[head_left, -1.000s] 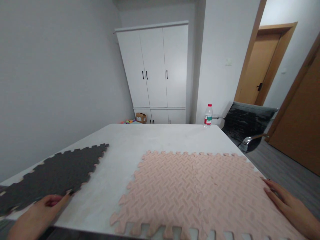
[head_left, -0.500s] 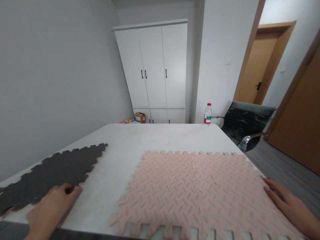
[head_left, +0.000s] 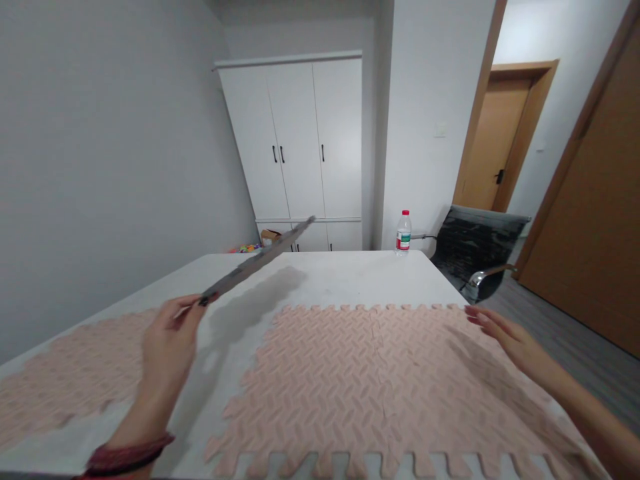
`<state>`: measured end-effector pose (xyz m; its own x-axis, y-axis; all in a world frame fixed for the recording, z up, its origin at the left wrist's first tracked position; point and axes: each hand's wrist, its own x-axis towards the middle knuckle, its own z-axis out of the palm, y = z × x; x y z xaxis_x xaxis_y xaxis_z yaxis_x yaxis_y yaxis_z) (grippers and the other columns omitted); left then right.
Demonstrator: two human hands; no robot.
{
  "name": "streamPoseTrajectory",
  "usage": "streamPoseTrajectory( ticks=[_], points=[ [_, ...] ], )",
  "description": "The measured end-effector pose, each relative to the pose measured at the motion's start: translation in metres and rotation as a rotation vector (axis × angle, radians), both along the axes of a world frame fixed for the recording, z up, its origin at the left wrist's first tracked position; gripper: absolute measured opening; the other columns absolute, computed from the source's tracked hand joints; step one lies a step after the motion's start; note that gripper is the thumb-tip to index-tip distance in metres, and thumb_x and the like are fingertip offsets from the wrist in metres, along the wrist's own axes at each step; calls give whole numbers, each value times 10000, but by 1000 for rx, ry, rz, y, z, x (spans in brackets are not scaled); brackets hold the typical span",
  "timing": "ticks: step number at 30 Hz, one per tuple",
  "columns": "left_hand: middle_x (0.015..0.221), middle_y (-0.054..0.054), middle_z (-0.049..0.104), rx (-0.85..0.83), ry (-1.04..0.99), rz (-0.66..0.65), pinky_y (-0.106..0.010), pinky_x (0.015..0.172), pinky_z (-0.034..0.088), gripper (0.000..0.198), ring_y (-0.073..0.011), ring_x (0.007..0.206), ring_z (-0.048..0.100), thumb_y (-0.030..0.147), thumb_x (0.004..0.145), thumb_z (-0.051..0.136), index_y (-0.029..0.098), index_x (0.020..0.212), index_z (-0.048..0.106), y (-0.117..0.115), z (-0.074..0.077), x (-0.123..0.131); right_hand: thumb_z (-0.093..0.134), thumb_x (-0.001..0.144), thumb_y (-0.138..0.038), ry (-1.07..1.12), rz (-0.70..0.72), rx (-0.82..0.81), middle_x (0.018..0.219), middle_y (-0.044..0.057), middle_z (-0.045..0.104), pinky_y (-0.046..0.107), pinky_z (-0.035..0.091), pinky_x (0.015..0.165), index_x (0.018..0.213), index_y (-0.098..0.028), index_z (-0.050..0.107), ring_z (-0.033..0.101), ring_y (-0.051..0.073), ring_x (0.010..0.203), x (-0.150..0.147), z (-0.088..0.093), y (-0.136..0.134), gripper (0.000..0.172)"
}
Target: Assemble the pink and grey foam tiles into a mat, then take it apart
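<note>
The left hand is raised above the bench at the lower left of the frame, fingers pinched on one corner of a grey foam tile. The tile is clear of the bench and seen almost edge-on, a thin dark strip slanting from the fingertips up and to the right towards the middle of the frame, its far tip crossing in front of the white wardrobe. It throws a soft shadow on the white bench top beneath it. A dark red cuff shows at the wrist by the bottom edge.

The right hand is at the right of the frame, open and flat with fingers stretched out, over the far right corner of the joined pink tiles (whether the palm presses on the foam or only skims it I cannot tell). These pink tiles fill the lower middle and right of the frame, two pieces locked along a seam down the middle, their toothed edge hanging at the near rim of the bench.

Another pink tile lies flat at the lower left, well apart from the joined ones. A water bottle with a red cap stands at the far edge of the bench, with a black chair just beyond it to the right.
</note>
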<state>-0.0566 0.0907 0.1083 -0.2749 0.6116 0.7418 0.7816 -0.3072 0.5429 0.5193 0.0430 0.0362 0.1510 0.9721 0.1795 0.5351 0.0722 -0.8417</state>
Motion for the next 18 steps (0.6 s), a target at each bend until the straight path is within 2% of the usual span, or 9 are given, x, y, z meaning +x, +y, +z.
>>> streamPoseTrajectory(
  ticks=[2, 4, 5, 7, 10, 12, 15, 18],
  points=[
    [893, 30, 555, -24, 42, -197, -255, 783, 448, 271, -122, 838, 555, 406, 866, 448, 172, 967, 540, 18, 3, 61, 303, 861, -638, 361, 148, -99, 1321, 138, 500, 449, 436, 963, 1318, -206, 402, 523, 258, 1155, -22, 25, 19, 637],
    [933, -6, 569, -68, 119, -380, -265, 838, 450, 248, -139, 902, 566, 382, 878, 443, 178, 966, 553, 38, -2, 115, 219, 859, -675, 660, 188, -139, 1304, 174, 504, 489, 478, 894, 1398, -195, 225, 568, 262, 1095, -29, 40, 42, 722],
    [962, -20, 579, -95, 166, -464, -271, 861, 447, 236, -145, 935, 565, 364, 885, 437, 182, 974, 559, 48, -8, 139, 210, 857, -683, 760, 181, -136, 1293, 183, 510, 500, 486, 875, 1411, -191, 161, 582, 260, 1072, -27, 43, 54, 742],
    [1016, -33, 599, -162, 267, -610, -284, 894, 442, 215, -150, 982, 561, 322, 885, 451, 191, 1006, 571, 68, -22, 180, 265, 867, -655, 835, 104, -112, 1262, 175, 531, 484, 504, 854, 1392, -185, 182, 606, 240, 1026, -12, 41, 78, 710],
    [1041, -42, 625, -275, 394, -733, -299, 905, 447, 189, -151, 993, 567, 256, 874, 486, 191, 1017, 591, 98, -47, 224, 453, 876, -464, 611, -131, -119, 1137, 104, 606, 393, 550, 793, 1233, -192, 421, 639, 178, 894, 22, 20, 111, 450],
    [1005, -45, 636, -352, 458, -745, -331, 874, 470, 167, -156, 953, 585, 257, 872, 517, 172, 989, 601, 118, -65, 243, 536, 839, -321, 423, -256, -143, 1020, 74, 640, 351, 568, 731, 1145, -181, 491, 642, 155, 800, 40, -1, 129, 340],
    [982, -41, 631, -436, 543, -707, -379, 818, 499, 213, -164, 899, 601, 326, 872, 549, 152, 985, 595, 143, -88, 261, 565, 802, -260, 248, -334, -155, 929, 81, 654, 361, 561, 703, 1156, -142, 507, 638, 182, 781, 56, -33, 148, 378],
    [986, -41, 625, -481, 627, -632, -373, 791, 510, 246, -158, 872, 603, 364, 880, 534, 157, 998, 592, 156, -102, 272, 550, 799, -268, 45, -368, -120, 1025, 105, 646, 397, 502, 841, 1200, -130, 509, 608, 228, 951, 61, -61, 160, 426]
  ],
)
